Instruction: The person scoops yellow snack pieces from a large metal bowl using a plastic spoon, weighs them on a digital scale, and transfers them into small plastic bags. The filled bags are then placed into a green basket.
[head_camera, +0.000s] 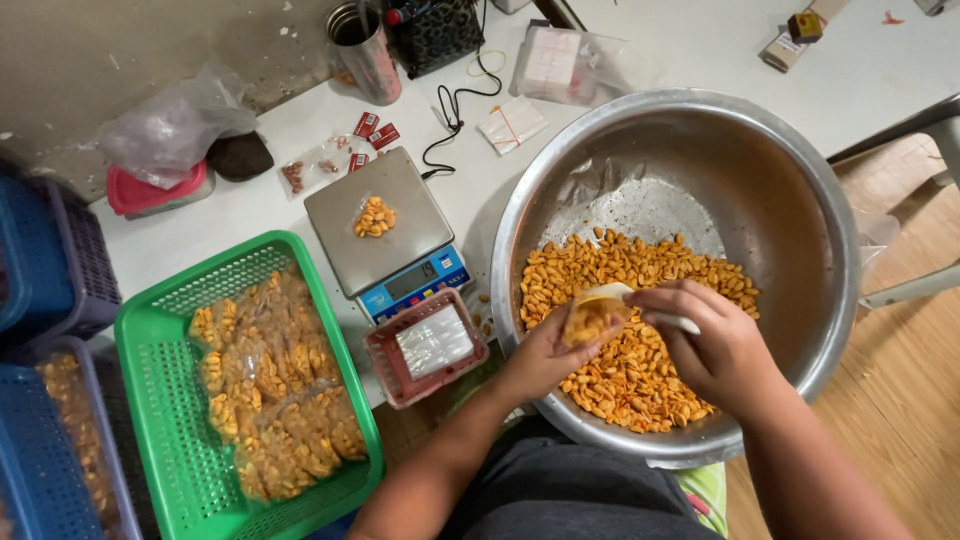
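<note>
At centre frame, the left hand (548, 352) grips a small bag (590, 318) of peanuts; the right hand (718, 352) grips a white scoop (668, 319) over a steel bowl (800, 190).

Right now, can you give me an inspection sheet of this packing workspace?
Surface: white table, crumbs near the scale.
Job's things: large steel bowl of orange coated nuts; small clear bag; white scoop; steel-topped digital scale bearing a few nuts; green plastic basket of filled bags.
Clutter: red tray, metal cup, crumpled plastic bag.
Grippers: left hand holds the bag; right hand holds the scoop.
Cables: black cable behind the scale.
Surroundings: blue crates, wooden floor.
</note>
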